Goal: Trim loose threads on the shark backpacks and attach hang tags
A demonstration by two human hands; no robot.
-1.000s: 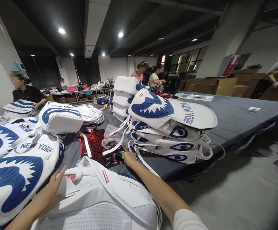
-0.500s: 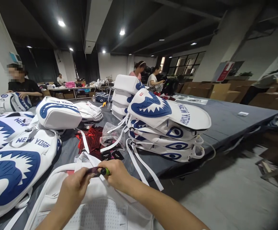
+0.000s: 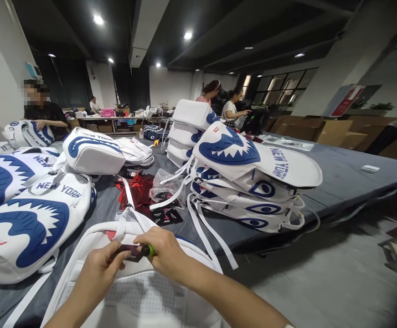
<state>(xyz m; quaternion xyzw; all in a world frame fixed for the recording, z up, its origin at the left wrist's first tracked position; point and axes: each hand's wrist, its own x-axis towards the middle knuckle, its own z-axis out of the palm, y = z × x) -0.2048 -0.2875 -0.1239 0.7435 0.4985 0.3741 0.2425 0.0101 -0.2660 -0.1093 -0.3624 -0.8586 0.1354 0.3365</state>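
grey cloth-covered table (image 3: 338, 175) | white mesh-backed backpack (image 3: 143, 296) lying at its near edge | left hand (image 3: 97, 269) and right hand (image 3: 166, 253) above backpack, both clenched on dark red card tag (image 3: 130, 252), green-tipped tool (image 3: 149, 249) in right fingers | advice: steady the tag, keep it pinched flat between both thumbs.

Two bare forearms, bare left hand (image 3: 97, 273), bare right hand (image 3: 164, 250), no gloves

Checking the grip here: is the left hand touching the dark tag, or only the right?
Touching. The head view shows the left hand pinching one end of the dark tag, while the right hand holds the green-tipped end.
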